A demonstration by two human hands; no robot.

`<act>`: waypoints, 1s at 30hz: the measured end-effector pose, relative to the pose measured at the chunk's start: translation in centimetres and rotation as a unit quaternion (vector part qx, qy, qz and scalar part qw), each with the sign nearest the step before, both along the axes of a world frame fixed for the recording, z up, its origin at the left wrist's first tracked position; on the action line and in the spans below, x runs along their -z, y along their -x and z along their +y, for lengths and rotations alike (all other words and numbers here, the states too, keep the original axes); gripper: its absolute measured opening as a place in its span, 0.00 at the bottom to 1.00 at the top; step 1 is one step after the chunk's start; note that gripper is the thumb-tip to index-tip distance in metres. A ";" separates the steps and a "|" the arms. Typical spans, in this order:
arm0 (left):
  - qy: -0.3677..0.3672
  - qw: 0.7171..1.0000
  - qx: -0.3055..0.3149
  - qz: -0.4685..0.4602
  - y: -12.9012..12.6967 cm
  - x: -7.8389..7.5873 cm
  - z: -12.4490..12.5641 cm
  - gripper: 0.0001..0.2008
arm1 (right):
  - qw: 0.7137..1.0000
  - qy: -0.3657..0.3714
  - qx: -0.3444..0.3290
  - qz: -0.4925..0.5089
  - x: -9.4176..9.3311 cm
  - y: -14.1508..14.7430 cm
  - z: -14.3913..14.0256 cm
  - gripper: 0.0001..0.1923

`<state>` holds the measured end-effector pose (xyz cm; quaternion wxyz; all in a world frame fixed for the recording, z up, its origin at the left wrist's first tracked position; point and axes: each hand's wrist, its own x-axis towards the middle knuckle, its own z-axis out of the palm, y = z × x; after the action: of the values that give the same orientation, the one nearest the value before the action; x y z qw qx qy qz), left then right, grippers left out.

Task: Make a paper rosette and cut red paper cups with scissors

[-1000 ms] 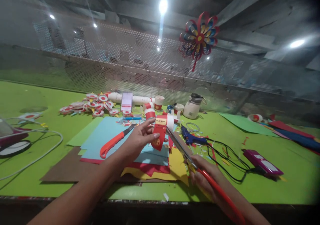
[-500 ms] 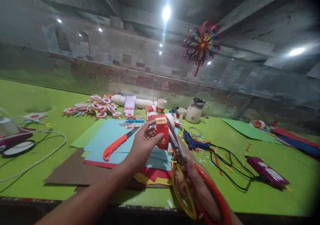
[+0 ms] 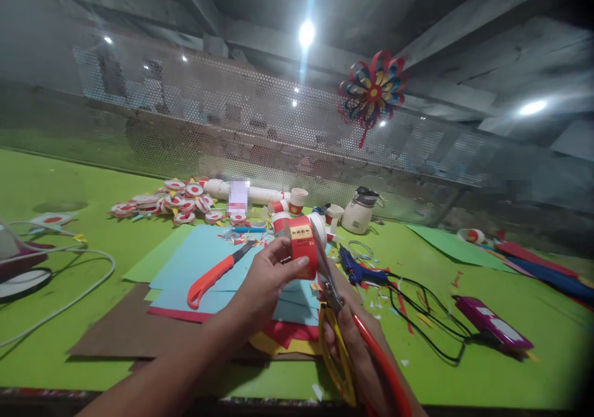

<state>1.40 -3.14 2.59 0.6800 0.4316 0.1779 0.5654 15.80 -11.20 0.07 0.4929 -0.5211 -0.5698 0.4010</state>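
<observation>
— Head view puts the left hand [image 3: 266, 281] up over the stacked coloured paper sheets [image 3: 199, 262], pinching a small red paper cup [image 3: 304, 255] between thumb and fingertips. The cup hangs in the air above the green table [image 3: 69, 182], tipped a little, its white inside turned toward the right.

— And the right hand?

— The right hand [image 3: 357, 349] is closed through the yellow and red loops of a pair of scissors [image 3: 334, 305], blades pointing up at the cup's right edge. Whether the blades already bite the rim I can't quite make out; they touch it or sit just beside it.

— How would that cup behave under the blades?

— Very light and thin-walled, I'd judge. It should crush easily if squeezed, so a soft pinch on the side wall near the base, opposite the cut, seems the sensible hold. The coated surface may be a bit slick.

— Anything close by?

— An orange-handled knife [image 3: 213, 273] lies on the blue sheet to the left, a blue glue gun [image 3: 359, 270] with its black cord to the right, and more paper cups [image 3: 297, 199] stand farther back.
</observation>
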 end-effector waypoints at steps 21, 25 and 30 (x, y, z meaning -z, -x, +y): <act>0.099 0.993 -0.060 -0.038 1.0 -1.0 1.1 0.09 | 0.989 -0.077 -0.015 -0.124 -0.9 0.1 0.2 0.25; 0.097 0.993 -0.056 -0.037 1.0 -0.9 1.2 0.10 | 0.996 -0.021 0.010 -0.088 -0.2 0.4 0.2 0.28; 0.097 0.993 -0.054 -0.038 1.0 -0.7 1.2 0.10 | 0.999 0.013 0.003 -0.031 0.3 0.6 0.2 0.27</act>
<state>0.40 -1.90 3.31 0.6938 0.3313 0.2289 0.5971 15.18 -10.97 -0.20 0.4695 -0.5412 -0.5779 0.3908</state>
